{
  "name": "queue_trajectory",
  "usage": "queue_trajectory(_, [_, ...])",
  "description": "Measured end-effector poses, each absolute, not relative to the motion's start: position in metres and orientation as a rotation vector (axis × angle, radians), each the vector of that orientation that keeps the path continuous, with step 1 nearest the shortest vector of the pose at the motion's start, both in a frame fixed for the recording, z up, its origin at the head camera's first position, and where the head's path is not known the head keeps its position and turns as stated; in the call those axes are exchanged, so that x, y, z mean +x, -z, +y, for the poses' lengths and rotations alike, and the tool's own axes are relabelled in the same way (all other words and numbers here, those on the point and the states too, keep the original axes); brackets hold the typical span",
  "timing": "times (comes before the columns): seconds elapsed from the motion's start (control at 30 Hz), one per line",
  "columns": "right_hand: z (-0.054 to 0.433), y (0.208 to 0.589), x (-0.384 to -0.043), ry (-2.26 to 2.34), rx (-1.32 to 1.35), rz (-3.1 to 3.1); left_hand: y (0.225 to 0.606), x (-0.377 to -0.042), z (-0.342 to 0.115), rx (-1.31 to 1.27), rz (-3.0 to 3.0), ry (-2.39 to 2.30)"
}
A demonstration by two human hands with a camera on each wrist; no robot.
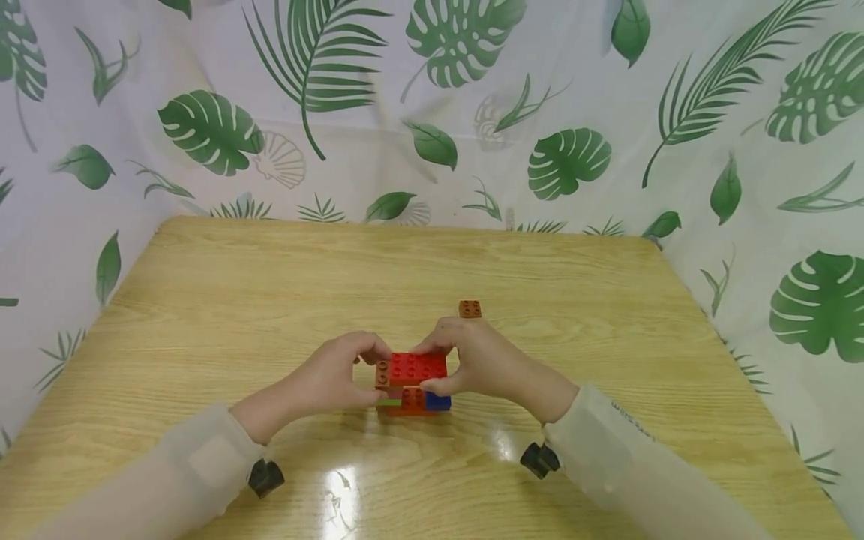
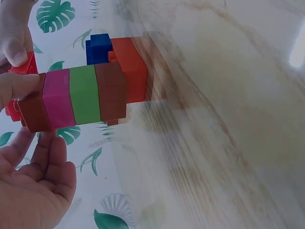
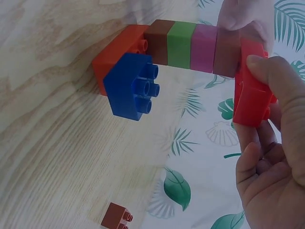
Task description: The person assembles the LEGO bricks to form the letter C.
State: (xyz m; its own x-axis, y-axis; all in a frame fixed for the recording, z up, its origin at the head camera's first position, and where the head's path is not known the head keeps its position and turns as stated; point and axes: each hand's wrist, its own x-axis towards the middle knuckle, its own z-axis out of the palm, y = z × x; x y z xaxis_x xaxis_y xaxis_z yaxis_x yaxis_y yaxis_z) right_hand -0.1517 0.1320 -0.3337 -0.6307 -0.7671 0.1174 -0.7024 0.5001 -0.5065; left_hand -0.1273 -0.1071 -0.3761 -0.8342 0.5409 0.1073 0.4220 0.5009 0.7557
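Observation:
A toy-brick build stands on the table, with a long orange-red brick (image 2: 131,69) at its base. A column of brown (image 2: 112,90), green (image 2: 86,94), magenta (image 2: 59,101) and upper brown (image 2: 35,107) bricks rises from one end. A blue brick (image 3: 129,87) sits at the base's other end. My left hand (image 1: 332,373) pinches the upper brown brick between thumb and fingers. My right hand (image 1: 487,360) grips a red brick (image 1: 417,367) with several studs, level with the column's top and sticking out sideways over the base. Whether it is joined to the column I cannot tell.
A loose brown brick (image 1: 469,308) lies on the wooden table (image 1: 270,277), beyond my right hand. A white cloth with green leaves (image 1: 364,165) hangs behind the table and along its sides.

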Motion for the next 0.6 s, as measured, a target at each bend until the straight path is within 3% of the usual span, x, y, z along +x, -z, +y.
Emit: queue_trajectory(0.6, [0.134,0.338,-0.153,0.835,-1.269,2.613,0.391,-0.117,-0.092,0.765,2.624,-1.607])
